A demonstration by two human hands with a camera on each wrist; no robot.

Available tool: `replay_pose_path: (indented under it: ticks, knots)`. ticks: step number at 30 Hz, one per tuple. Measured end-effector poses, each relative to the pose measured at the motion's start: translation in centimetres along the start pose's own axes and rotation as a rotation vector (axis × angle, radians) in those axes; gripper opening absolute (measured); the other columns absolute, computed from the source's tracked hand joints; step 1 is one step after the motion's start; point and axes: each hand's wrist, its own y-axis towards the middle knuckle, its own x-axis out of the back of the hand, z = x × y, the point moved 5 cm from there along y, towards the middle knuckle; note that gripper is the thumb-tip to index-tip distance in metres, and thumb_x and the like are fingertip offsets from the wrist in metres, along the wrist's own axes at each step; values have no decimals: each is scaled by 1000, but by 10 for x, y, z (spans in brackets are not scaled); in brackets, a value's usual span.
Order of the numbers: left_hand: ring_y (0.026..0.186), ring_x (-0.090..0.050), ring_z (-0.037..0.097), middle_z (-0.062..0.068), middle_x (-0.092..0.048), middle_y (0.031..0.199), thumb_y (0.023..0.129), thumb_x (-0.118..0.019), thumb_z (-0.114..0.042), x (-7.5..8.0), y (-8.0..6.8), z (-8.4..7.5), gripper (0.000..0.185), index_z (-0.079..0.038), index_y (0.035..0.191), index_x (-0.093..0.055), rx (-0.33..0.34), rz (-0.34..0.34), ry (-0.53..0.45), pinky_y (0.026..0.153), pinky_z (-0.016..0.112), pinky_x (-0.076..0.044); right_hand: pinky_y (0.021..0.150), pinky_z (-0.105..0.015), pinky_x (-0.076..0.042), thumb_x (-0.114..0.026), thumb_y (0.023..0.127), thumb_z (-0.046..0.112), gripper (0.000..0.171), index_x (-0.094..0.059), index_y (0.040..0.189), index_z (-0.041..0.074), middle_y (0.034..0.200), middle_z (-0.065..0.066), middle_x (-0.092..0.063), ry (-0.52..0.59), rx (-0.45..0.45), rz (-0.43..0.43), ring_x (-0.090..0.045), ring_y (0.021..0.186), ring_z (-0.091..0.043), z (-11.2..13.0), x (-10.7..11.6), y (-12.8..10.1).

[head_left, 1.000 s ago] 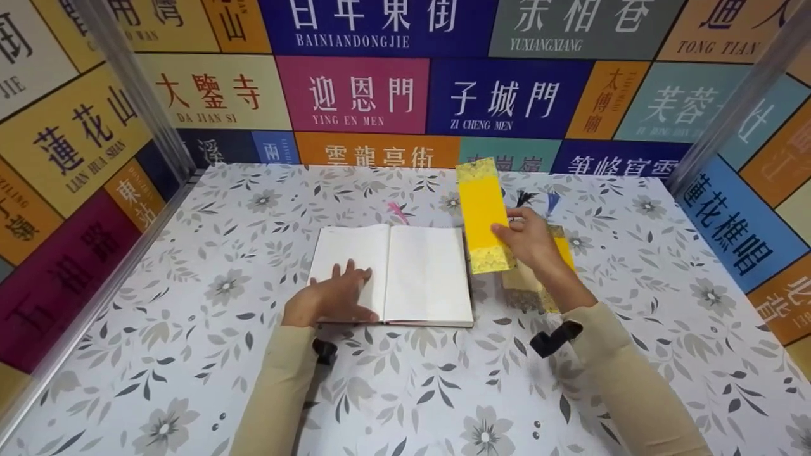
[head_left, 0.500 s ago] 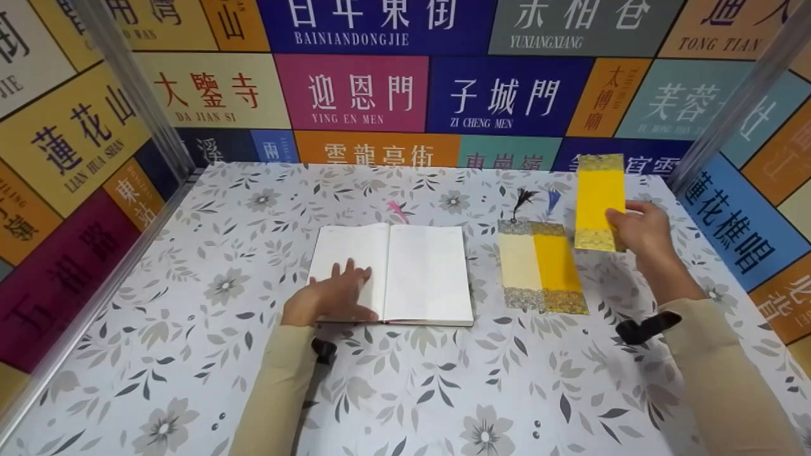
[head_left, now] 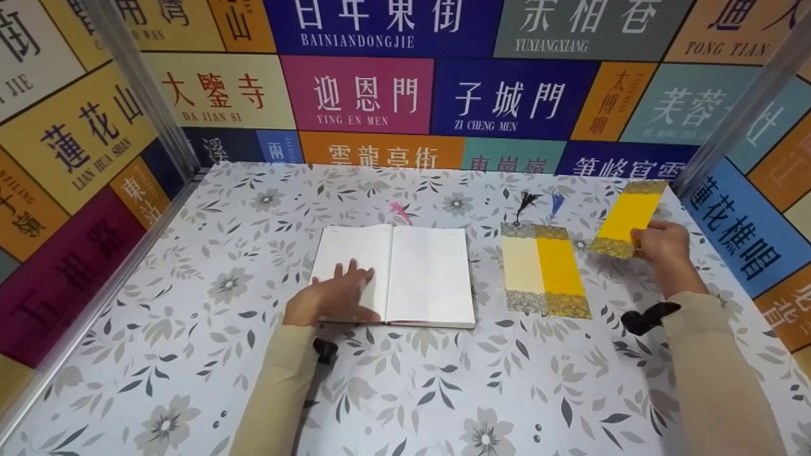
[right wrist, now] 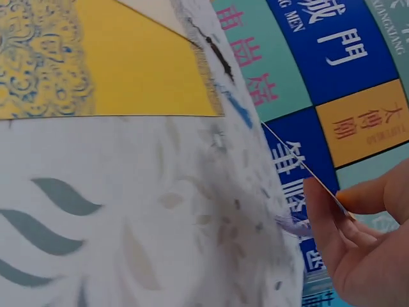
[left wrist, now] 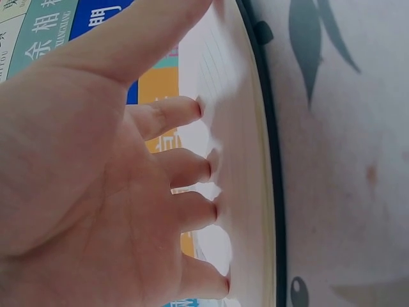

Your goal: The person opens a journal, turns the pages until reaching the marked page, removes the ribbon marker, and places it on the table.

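Observation:
An open notebook (head_left: 399, 273) with blank white pages lies in the middle of the floral table (head_left: 190, 354). My left hand (head_left: 329, 297) rests flat on its left page (left wrist: 236, 160), fingers straight. My right hand (head_left: 659, 244) pinches the lower end of a yellow bookmark (head_left: 627, 218) with gold patterned ends and holds it tilted above the table at the far right; in the right wrist view the bookmark shows edge-on (right wrist: 300, 163) between the fingers (right wrist: 326, 224). A cream bookmark (head_left: 523, 272) and another yellow bookmark (head_left: 561, 272) lie side by side right of the notebook.
Dark and blue tassels (head_left: 538, 202) trail from the lying bookmarks toward the back. A pink tassel (head_left: 399, 212) lies behind the notebook. Walls covered in coloured sign panels (head_left: 355, 95) close the table in at the back and both sides.
My right hand has carried the yellow bookmark from beside the notebook to the far right and lowered it, tilting it rightward. The two lying bookmarks came into view. The left hand stayed still.

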Motion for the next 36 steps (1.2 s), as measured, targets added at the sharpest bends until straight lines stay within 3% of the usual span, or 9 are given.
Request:
replay_pose_path:
  ticks: [4, 7, 9, 11, 15, 21, 31, 36]
  knots:
    - [153, -4, 51, 27, 0, 167, 90, -67, -54, 0, 1, 0, 97, -14, 162, -15, -1, 6, 24, 110, 81, -15, 92, -21, -54, -50, 103, 23, 67, -19, 160, 7, 145, -14, -45, -13, 41, 90, -56, 100, -10, -13, -17, 2]
    - [153, -3, 50, 26, 0, 167, 90, -67, -54, -1, 1, 2, 97, -14, 162, -15, 7, 4, 28, 111, 81, -15, 72, -17, -49, -50, 103, 20, 66, -20, 160, 5, 132, -11, -50, -1, 50, 134, -52, 84, -8, -20, -28, 0]
    - [153, -3, 50, 26, 0, 167, 91, -67, -53, -2, 1, 2, 96, -14, 162, -16, 9, 4, 28, 111, 81, -15, 68, -17, -48, -51, 103, 19, 66, -21, 160, 4, 123, -4, -51, -17, 54, 151, -50, 74, -4, -23, -32, -1]
    - [153, -3, 49, 26, -1, 167, 91, -67, -53, -2, 0, 3, 96, -14, 162, -16, 10, 3, 21, 111, 81, -14, 67, -15, -48, -51, 103, 19, 64, -23, 159, 4, 125, -5, -52, -43, 52, 164, -49, 68, 0, -26, -34, -2]
    - [153, -4, 50, 27, -1, 167, 91, -67, -53, -2, 0, 3, 96, -14, 162, -16, 9, 4, 21, 111, 81, -15, 69, -13, -50, -49, 103, 18, 62, -26, 158, 3, 137, -14, -51, -102, 49, 155, -54, 78, 2, -32, -34, -1]
    - [154, -1, 49, 26, 1, 167, 91, -68, -52, -4, 0, 2, 96, -14, 162, -15, 16, 13, 6, 112, 80, -12, 65, -13, -44, -47, 102, 18, 60, -27, 157, 3, 158, -24, -36, -170, 36, 155, -55, 108, -15, -35, -34, -3]
    - [153, -4, 51, 29, -1, 166, 92, -65, -53, -1, 3, 1, 96, -11, 162, -15, -6, 15, 59, 111, 81, -16, 71, -21, -47, -49, 101, 19, 61, -31, 154, -2, 152, -24, -38, -286, 5, 157, -50, 107, -25, -35, -28, -16]
    - [153, -3, 50, 28, 0, 166, 91, -66, -54, -2, 3, 1, 97, -12, 162, -15, -2, 17, 47, 112, 80, -16, 76, -26, -48, -49, 100, 19, 60, -32, 152, -7, 141, -25, -43, -345, 4, 153, -51, 103, -28, -38, -26, -28]
